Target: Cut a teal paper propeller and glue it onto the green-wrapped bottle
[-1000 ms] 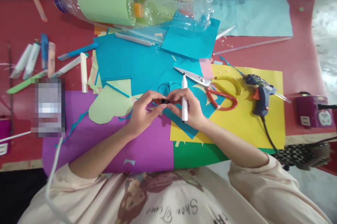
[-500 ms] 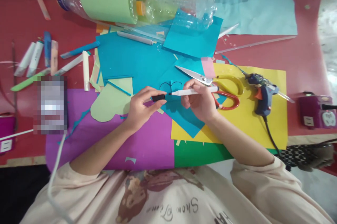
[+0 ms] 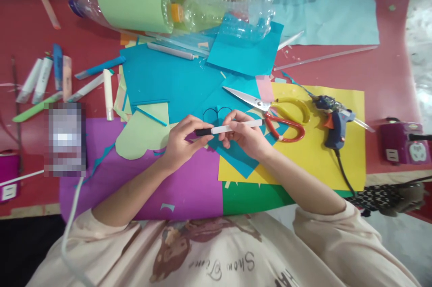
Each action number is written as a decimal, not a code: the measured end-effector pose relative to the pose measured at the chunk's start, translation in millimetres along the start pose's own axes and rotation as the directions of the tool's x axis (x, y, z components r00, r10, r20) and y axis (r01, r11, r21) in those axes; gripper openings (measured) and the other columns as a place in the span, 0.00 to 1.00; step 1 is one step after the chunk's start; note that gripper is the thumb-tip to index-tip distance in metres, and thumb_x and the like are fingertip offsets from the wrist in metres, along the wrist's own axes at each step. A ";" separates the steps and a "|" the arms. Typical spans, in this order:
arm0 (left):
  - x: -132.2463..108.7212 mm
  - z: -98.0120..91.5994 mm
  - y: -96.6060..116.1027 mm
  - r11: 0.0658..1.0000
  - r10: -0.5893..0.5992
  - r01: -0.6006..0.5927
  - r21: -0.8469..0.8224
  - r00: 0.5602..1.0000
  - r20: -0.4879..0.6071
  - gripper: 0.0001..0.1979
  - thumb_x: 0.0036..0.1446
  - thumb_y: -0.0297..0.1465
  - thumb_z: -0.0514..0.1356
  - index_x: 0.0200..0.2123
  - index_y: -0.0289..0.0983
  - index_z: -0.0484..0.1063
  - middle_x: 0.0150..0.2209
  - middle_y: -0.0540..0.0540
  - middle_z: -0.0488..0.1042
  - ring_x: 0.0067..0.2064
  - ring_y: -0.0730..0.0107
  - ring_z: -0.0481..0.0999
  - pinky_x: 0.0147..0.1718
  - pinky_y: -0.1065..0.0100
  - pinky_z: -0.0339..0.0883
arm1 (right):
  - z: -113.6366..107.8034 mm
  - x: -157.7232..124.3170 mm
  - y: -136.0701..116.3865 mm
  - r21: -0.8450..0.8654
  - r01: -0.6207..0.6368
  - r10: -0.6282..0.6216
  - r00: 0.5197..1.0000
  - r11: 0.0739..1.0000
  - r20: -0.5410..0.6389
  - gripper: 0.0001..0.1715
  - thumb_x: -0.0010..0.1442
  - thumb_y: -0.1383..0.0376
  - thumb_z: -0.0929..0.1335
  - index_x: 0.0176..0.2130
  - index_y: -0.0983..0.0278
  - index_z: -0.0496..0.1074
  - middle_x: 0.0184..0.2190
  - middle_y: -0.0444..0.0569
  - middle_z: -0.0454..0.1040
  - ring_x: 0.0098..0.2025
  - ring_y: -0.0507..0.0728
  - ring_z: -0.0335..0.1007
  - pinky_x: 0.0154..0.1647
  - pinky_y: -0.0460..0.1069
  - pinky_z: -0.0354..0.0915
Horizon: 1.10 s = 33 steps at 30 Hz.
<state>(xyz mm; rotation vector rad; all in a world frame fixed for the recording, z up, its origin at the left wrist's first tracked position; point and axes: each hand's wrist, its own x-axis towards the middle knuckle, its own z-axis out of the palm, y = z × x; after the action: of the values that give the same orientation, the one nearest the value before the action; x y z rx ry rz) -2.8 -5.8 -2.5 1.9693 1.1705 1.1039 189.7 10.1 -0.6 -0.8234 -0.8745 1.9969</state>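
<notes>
My left hand pinches the black cap of a marker between thumb and fingers. The marker's white barrel lies in the grip of my right hand, with its tip end inside the cap. Under the hands is a blue sheet of paper, and two curved dark lines show on it just above them. Scissors with one yellow and one red handle lie beyond my right hand. A pale green cloud-shaped paper is to the left of my left hand.
Plastic bottles line the back. At right, a glue gun with a cord rests on yellow paper. Several markers and a phone with a white cable are at left. A purple power socket sits far right.
The cap and marker were slightly apart; now the cap is on the marker's tip. My right hand has moved left toward my left hand. The whole view has shifted slightly.
</notes>
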 end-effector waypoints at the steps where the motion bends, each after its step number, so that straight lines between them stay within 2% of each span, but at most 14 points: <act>1: -1.0 0.2 0.0 1.000 0.019 -0.019 0.014 1.000 0.001 0.12 0.62 0.41 0.60 0.38 0.38 0.74 0.34 0.46 0.78 0.36 0.71 0.77 0.34 0.70 0.71 | 0.8 -0.6 0.5 0.011 -0.007 0.007 1.000 1.000 0.010 0.18 0.53 0.53 0.73 0.30 0.62 0.67 0.22 0.43 0.78 0.20 0.49 0.71 0.21 0.45 0.69; 5: -7.1 2.2 0.1 0.994 0.083 -0.087 0.071 0.995 0.048 0.11 0.67 0.38 0.53 0.44 0.38 0.68 0.36 0.45 0.78 0.36 0.73 0.78 0.32 0.72 0.71 | 5.1 -3.2 2.0 0.054 -0.044 0.041 0.998 0.998 0.055 0.18 0.53 0.55 0.75 0.31 0.63 0.67 0.24 0.44 0.78 0.23 0.50 0.75 0.25 0.45 0.72; 9: -11.6 5.6 -2.1 0.986 0.143 -0.149 0.079 0.987 0.068 0.11 0.68 0.37 0.51 0.49 0.38 0.63 0.39 0.44 0.77 0.39 0.72 0.79 0.34 0.72 0.72 | 8.0 -5.5 4.6 0.091 -0.052 0.049 0.998 0.995 0.034 0.19 0.51 0.55 0.77 0.30 0.63 0.68 0.24 0.43 0.79 0.24 0.50 0.76 0.26 0.45 0.72; 12: -11.6 7.3 -3.7 0.977 0.201 -0.205 0.057 0.977 0.064 0.10 0.69 0.36 0.50 0.49 0.39 0.62 0.39 0.44 0.76 0.40 0.70 0.79 0.36 0.69 0.72 | 8.9 -6.4 6.0 0.115 -0.050 0.046 0.998 0.992 0.034 0.19 0.50 0.55 0.77 0.30 0.63 0.69 0.24 0.43 0.80 0.24 0.50 0.76 0.27 0.45 0.73; 14: -10.5 7.9 -3.4 0.975 0.219 -0.221 0.022 0.973 0.067 0.09 0.69 0.35 0.50 0.49 0.39 0.62 0.37 0.45 0.76 0.39 0.70 0.78 0.34 0.70 0.71 | 9.2 -6.8 6.6 0.144 -0.049 0.043 0.998 0.988 0.047 0.17 0.51 0.56 0.77 0.30 0.63 0.70 0.25 0.43 0.81 0.24 0.50 0.76 0.27 0.45 0.73; 18: -8.3 7.8 0.3 0.971 0.238 -0.237 -0.018 0.969 0.069 0.06 0.69 0.33 0.50 0.47 0.39 0.61 0.34 0.47 0.74 0.35 0.73 0.76 0.29 0.73 0.69 | 10.0 -7.9 8.1 0.178 -0.054 0.045 0.998 0.983 0.052 0.16 0.51 0.57 0.77 0.29 0.63 0.71 0.25 0.42 0.81 0.24 0.49 0.77 0.27 0.44 0.72; 24: -6.8 6.9 6.5 0.975 0.220 -0.222 0.025 0.974 0.053 0.06 0.69 0.34 0.50 0.45 0.39 0.62 0.33 0.48 0.75 0.34 0.74 0.76 0.31 0.74 0.69 | 11.1 -8.5 11.1 0.183 -0.031 0.022 0.999 0.983 0.048 0.15 0.53 0.57 0.77 0.29 0.62 0.70 0.26 0.42 0.81 0.24 0.49 0.76 0.26 0.44 0.72; 27: -6.4 6.4 8.5 0.993 0.118 -0.119 0.015 0.991 0.065 0.09 0.69 0.36 0.50 0.45 0.39 0.64 0.37 0.45 0.77 0.35 0.74 0.78 0.30 0.74 0.69 | 6.7 -6.2 7.9 0.086 -0.010 0.004 0.997 0.996 0.073 0.17 0.54 0.54 0.75 0.32 0.62 0.70 0.26 0.43 0.80 0.24 0.50 0.75 0.26 0.46 0.72; 30: -4.9 2.5 5.7 0.997 -0.033 0.036 -0.062 0.997 0.064 0.13 0.69 0.37 0.49 0.47 0.38 0.68 0.36 0.47 0.78 0.31 0.76 0.77 0.27 0.76 0.68 | -3.3 -2.8 0.9 -0.140 0.075 -0.066 0.996 0.987 0.068 0.23 0.52 0.50 0.75 0.39 0.61 0.70 0.29 0.44 0.79 0.25 0.52 0.75 0.26 0.47 0.71; 31: -3.7 -0.3 2.9 0.994 -0.074 0.077 -0.079 0.997 0.038 0.14 0.69 0.38 0.49 0.48 0.38 0.69 0.35 0.47 0.78 0.31 0.76 0.77 0.27 0.76 0.69 | -7.4 -1.5 -2.0 -0.272 0.144 -0.142 0.989 0.951 0.028 0.24 0.52 0.50 0.74 0.41 0.61 0.69 0.31 0.45 0.79 0.27 0.53 0.75 0.27 0.49 0.71; 32: -2.2 -3.7 -0.9 0.991 -0.115 0.112 -0.078 0.993 -0.029 0.15 0.69 0.39 0.48 0.50 0.39 0.69 0.36 0.47 0.78 0.32 0.75 0.78 0.30 0.76 0.70 | -11.5 -0.2 -4.9 -0.436 0.215 -0.246 0.969 0.874 -0.016 0.23 0.53 0.52 0.74 0.43 0.61 0.69 0.33 0.47 0.79 0.30 0.54 0.75 0.31 0.51 0.72; 33: -0.4 -7.5 -5.4 0.989 -0.145 0.140 -0.052 0.982 -0.119 0.17 0.69 0.39 0.47 0.52 0.39 0.68 0.38 0.46 0.78 0.35 0.74 0.79 0.33 0.74 0.72 | -15.5 1.1 -7.8 -0.611 0.264 -0.363 0.931 0.746 -0.042 0.21 0.55 0.54 0.73 0.44 0.61 0.69 0.36 0.48 0.79 0.35 0.56 0.76 0.37 0.53 0.72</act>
<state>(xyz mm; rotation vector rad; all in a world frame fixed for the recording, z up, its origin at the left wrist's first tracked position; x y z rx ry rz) -11.7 -3.2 -3.3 1.7759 1.3185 1.1784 204.5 19.1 -3.1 -1.0765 -1.4788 1.3318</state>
